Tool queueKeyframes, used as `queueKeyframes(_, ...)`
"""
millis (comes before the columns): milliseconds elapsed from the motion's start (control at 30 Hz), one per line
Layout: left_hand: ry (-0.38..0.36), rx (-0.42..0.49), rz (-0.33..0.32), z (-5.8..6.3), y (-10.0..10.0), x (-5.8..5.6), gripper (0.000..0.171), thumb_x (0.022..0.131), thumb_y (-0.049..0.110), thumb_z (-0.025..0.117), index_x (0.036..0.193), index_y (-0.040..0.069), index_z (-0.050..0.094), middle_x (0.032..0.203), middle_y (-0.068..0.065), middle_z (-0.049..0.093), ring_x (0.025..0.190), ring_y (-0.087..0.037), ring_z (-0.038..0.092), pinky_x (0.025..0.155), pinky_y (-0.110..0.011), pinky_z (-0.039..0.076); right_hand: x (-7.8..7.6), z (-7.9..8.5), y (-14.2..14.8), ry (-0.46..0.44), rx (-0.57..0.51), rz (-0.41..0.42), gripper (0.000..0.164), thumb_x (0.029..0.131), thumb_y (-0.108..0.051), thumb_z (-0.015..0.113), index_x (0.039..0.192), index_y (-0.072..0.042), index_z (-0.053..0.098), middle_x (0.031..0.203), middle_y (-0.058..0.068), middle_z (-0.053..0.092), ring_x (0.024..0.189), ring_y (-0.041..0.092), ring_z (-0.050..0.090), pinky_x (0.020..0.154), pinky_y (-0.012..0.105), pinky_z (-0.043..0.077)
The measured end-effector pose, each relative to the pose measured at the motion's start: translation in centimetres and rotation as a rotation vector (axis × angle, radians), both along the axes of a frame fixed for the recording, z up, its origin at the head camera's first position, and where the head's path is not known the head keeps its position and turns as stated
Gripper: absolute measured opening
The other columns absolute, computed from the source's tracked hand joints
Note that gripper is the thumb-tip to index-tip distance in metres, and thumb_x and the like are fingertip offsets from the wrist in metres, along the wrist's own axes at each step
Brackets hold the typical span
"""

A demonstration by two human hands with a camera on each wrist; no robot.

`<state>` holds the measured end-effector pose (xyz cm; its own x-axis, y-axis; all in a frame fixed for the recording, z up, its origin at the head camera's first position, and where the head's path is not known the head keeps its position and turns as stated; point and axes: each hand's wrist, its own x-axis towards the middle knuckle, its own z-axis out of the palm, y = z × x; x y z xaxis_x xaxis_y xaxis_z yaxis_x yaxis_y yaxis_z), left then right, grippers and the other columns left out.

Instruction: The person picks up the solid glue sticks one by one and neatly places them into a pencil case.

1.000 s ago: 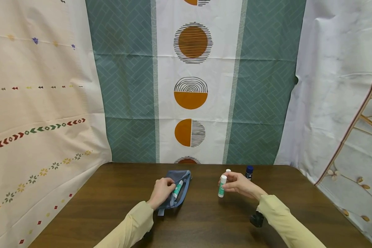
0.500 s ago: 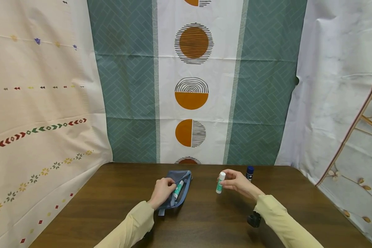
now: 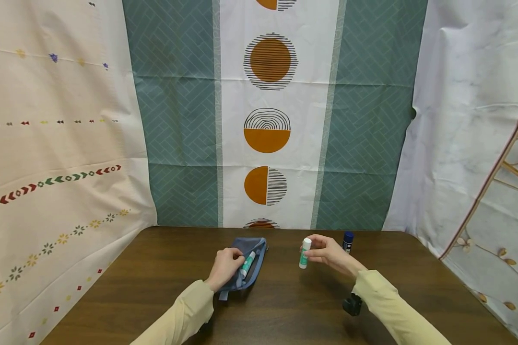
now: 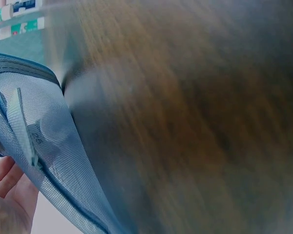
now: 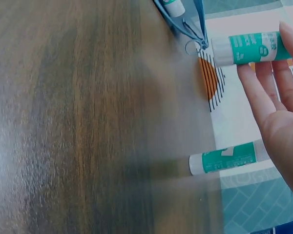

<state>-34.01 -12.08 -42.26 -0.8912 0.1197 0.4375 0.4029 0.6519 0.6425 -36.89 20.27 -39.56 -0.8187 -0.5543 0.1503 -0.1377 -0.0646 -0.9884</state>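
Green-and-white glue stick: held by the right hand, on the right half of the scene, base looks off the worktop. Blue mesh pouch lies to its left, apart, strip of bare wood between. Long axis of the held stick near upright, white cap up, top leaning slightly right. It sits at the left end of the right hand, so on the pouch side. Right fingers grip it, thumb opposite; right hand is the nearer one to it.

Left hand is at the pouch's left side, fingers curled and holding the edge; exact pinch partly hidden by mesh. Pouch mouth gapes toward the right. Inside it, another green glue stick lies slanted, far end to the right, near end to the left.

Far right, behind the right hand: a navy-capped stick stands upright. Right wrist view also shows a third green glue stick standing on the worktop between the held one and the navy one; the right hand hides it from the head view.

Worktop is dark brown wood grain, slightly glossy. Black device under the right wrist. Room: teal-and-white hanging with orange circles at the far side, cream patterned cloth left, pale marble-look cloth right.
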Motion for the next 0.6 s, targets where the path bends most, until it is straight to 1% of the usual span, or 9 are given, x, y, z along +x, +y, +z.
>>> queueKeyframes(133,-0.009,-0.005,0.012,0.0,0.1,0.0,0.010,0.080,0.004,0.059,0.082,0.000,0.068,0.073,-0.002,0.060,0.064,-0.012,0.050,0.058,-0.028,0.044,0.1,0.2,-0.3,-0.005,0.007,0.000,0.041,0.084,0.002,0.059,0.119,0.013,0.040,0.110,0.023,0.051,0.101,0.030,0.053,0.087,0.048,0.037)
queueKeyframes(300,-0.017,0.004,0.013,0.2,0.1,0.1,0.010,0.080,0.006,0.059,0.081,0.001,0.068,0.073,-0.001,0.059,0.064,-0.013,0.050,0.058,-0.029,0.045,0.0,0.5,-0.7,-0.008,0.012,-0.021,0.034,0.083,0.000,0.060,0.115,0.007,0.048,0.113,0.027,0.049,0.101,0.030,0.053,0.086,0.046,0.039)
queueKeyframes(400,-0.017,0.004,0.010,0.1,0.2,0.0,0.010,0.080,0.005,0.059,0.081,0.001,0.068,0.072,-0.001,0.059,0.063,-0.013,0.051,0.058,-0.029,0.045,0.1,0.5,-1.0,-0.010,0.011,-0.027,0.038,0.083,0.001,0.060,0.116,0.011,0.044,0.114,0.030,0.047,0.101,0.030,0.053,0.085,0.045,0.040)
queueKeyframes(467,-0.025,0.011,0.013,0.1,0.2,0.0,0.010,0.080,0.006,0.059,0.081,0.001,0.068,0.072,-0.001,0.059,0.063,-0.012,0.050,0.058,-0.028,0.045,0.1,0.5,-1.2,-0.014,0.008,-0.026,0.044,0.083,0.001,0.061,0.119,0.014,0.039,0.115,0.033,0.044,0.101,0.030,0.053,0.084,0.044,0.041)
queueKeyframes(533,-0.020,0.007,0.008,0.1,0.1,0.0,0.010,0.080,0.005,0.059,0.081,0.001,0.068,0.072,-0.001,0.059,0.063,-0.012,0.050,0.058,-0.028,0.045,0.1,0.4,-1.4,-0.018,0.007,-0.032,0.047,0.083,0.000,0.061,0.120,0.015,0.037,0.114,0.033,0.045,0.100,0.030,0.053,0.084,0.044,0.041)
queueKeyframes(600,-0.017,0.007,0.006,0.1,0.2,0.1,0.011,0.080,0.005,0.058,0.081,0.001,0.068,0.072,0.000,0.060,0.063,-0.012,0.050,0.058,-0.028,0.045,0.1,0.4,-1.6,-0.026,-0.001,-0.038,0.045,0.083,-0.001,0.062,0.119,0.014,0.039,0.114,0.031,0.046,0.100,0.030,0.053,0.084,0.044,0.041)
